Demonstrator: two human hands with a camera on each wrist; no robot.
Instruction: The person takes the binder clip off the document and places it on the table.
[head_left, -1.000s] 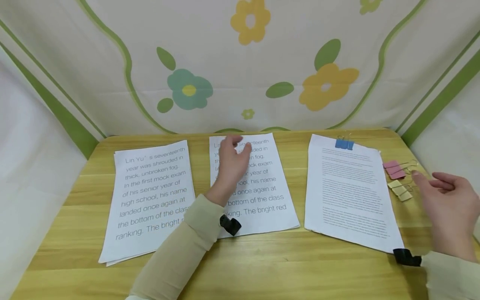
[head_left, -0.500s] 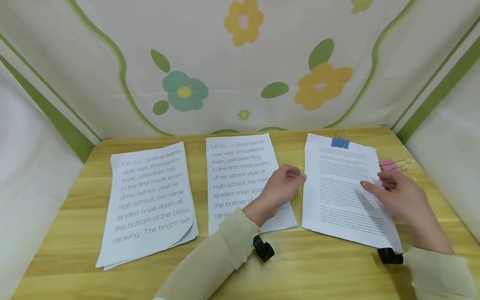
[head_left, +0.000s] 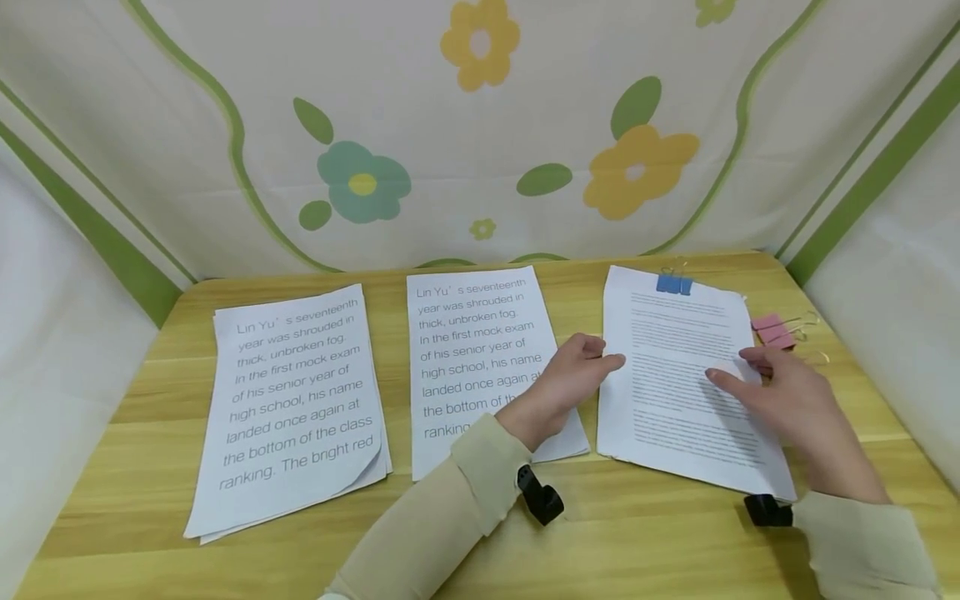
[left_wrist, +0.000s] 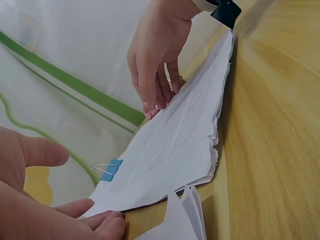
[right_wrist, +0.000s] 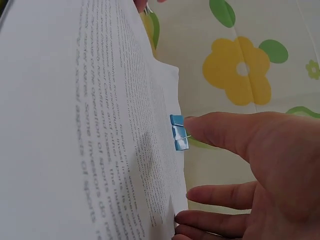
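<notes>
A stack of printed sheets (head_left: 675, 400) lies at the right of the table, with a blue binder clip (head_left: 674, 284) on its top edge. My left hand (head_left: 566, 379) is at the stack's left edge, thumb apart from the fingers. On the opposite side my right hand (head_left: 791, 400) has its thumb over the page and its fingertips right at the right edge. The right wrist view shows the thumb of my right hand (right_wrist: 270, 165) raised off the paper. A pink binder clip (head_left: 774, 331) lies beyond my right hand, which partly covers it.
Two large-print paper stacks lie to the left: the middle stack (head_left: 476, 350), partly under my left forearm, and the far-left stack (head_left: 292, 408) with a curled corner. A flowered cloth (head_left: 450, 208) rises behind the wooden table (head_left: 637, 542). Another clip's handle (head_left: 817, 358) shows beside my right hand.
My left hand has moved right and down from the middle stack to the right stack's left edge. My right hand has come left from beside the clips, now hiding the yellow one.
</notes>
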